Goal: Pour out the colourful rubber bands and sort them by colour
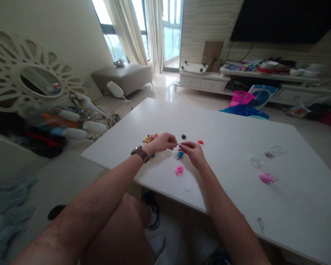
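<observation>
Over the middle of the white table (231, 147) my two hands nearly meet at the fingertips. My left hand (165, 142) pinches a small black band (178, 144) that sticks out past its fingers. My right hand (192, 150) is closed in a pinch just beside it; whatever is in its fingertips is too small to make out. Around them lie little heaps of bands: black (183, 136), orange-red (200, 142), blue (180, 155) and pink (179, 170). A mixed-colour heap (150, 138) is partly hidden behind my left hand and wrist.
On the table's right side are a clear jar (274, 151) lying down, a clear ring-like lid (256, 162) and a small pink cup (267, 178). A scrap of clear plastic (260, 223) lies near the front edge. Left stands a lamp-like fixture with white bulbs (95, 127).
</observation>
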Demonstrator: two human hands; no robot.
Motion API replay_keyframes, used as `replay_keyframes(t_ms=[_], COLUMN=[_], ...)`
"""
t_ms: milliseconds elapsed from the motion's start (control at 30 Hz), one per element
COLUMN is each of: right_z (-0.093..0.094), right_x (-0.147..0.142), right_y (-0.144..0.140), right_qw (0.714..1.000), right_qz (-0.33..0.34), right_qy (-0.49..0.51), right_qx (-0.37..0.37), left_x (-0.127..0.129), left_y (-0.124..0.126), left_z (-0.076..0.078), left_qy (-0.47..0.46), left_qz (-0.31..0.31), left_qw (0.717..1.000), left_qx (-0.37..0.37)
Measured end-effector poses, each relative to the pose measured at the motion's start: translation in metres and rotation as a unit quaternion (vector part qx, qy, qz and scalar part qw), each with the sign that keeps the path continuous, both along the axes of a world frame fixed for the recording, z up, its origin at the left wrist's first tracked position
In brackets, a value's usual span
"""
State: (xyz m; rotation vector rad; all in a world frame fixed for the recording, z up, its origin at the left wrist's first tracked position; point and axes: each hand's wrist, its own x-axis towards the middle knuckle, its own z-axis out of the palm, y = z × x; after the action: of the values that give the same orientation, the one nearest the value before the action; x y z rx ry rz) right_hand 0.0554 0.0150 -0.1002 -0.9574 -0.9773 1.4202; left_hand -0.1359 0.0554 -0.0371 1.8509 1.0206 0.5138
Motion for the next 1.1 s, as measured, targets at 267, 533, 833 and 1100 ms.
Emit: replay_keyframes(t_ms=[267,533,833,1100], right_z=[0.004,0.001,-0.009,-0.01], right_x=[0.011,0.017,0.013,0.016], right_y=[-0.001,-0.002,-0.004,-0.003], right_qw=[0.993,0.919,0.889,0.886], right_qz=[-0.038,-0.059,0.006,0.016], right_qy=[-0.096,-0.359,-0.413,-0.412], right_qx=[0.052,0.155,0.197,0.21], left_x=[0.009,0.011,0.003,0.002], left_y=[-0.003,-0.005,-0.002,-0.004], left_z=[0.003,0.004,-0.006,-0.004], left_qy=[0.001,0.075,0.16,0.173], left_qz=[0.015,0.013,0.002,0.003], left_qw=[1.0,0.996,0.979,0.977], left_qx=[0.005,0.046,0.124,0.124])
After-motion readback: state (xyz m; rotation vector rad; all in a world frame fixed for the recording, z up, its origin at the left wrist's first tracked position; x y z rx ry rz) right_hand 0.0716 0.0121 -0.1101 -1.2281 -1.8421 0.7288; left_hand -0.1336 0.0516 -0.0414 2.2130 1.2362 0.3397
